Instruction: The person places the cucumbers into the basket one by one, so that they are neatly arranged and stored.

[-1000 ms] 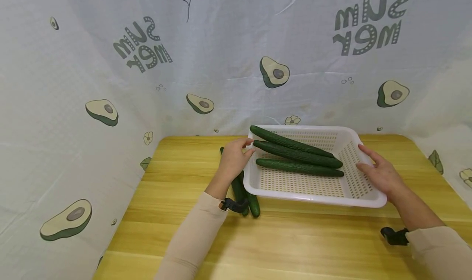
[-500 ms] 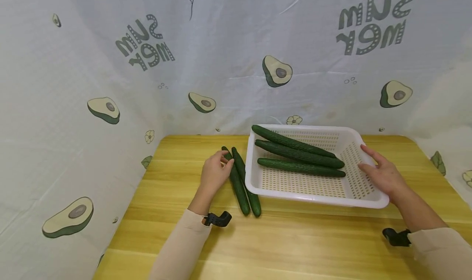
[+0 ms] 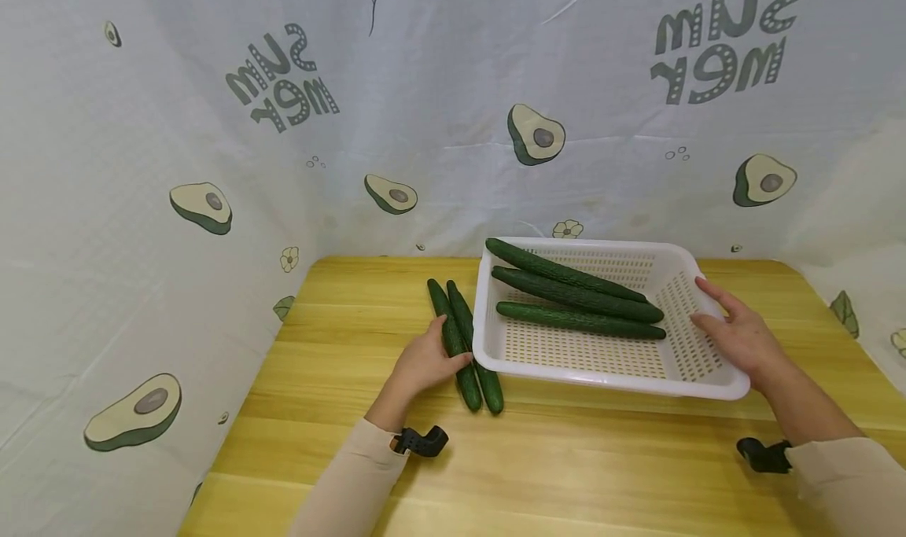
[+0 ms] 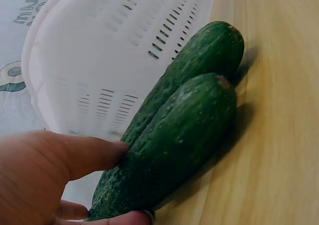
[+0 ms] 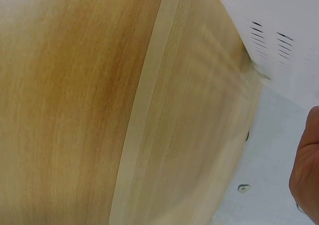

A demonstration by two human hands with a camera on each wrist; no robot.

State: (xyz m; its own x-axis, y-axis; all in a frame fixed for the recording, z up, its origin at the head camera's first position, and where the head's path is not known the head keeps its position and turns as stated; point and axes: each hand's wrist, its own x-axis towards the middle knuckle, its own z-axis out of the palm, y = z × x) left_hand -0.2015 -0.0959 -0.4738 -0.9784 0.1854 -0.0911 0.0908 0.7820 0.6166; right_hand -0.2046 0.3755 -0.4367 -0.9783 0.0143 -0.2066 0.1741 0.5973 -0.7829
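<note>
1. White fabric printed with avocados, flowers and grey lettering (image 3: 453, 73) hangs behind and to the sides of your light yellow wood-grain worktop (image 3: 566, 458).
2. Your left hand (image 3: 422, 362) grasps the left of two loose cucumbers, a long dark green one (image 3: 453, 340), with the thumb on its right side and fingers on its left.
3. Just beside it on the worktop, you have a second long dark green cucumber (image 3: 490, 388); the two touch near their blunt near ends, as your left wrist view shows.
4. Your right hand (image 3: 746, 344) grips the right rim of a white rectangular plastic basket with slotted walls (image 3: 580, 376), thumb inside.
5. Within that basket you see three more dark green cucumbers, lying lengthwise: a rear one (image 3: 566, 270), a middle one (image 3: 576, 295) and a front one (image 3: 580, 320).
6. Beige sleeves (image 3: 347, 482) cover your forearms, and a black camera (image 3: 421, 442) sits at each wrist.
</note>
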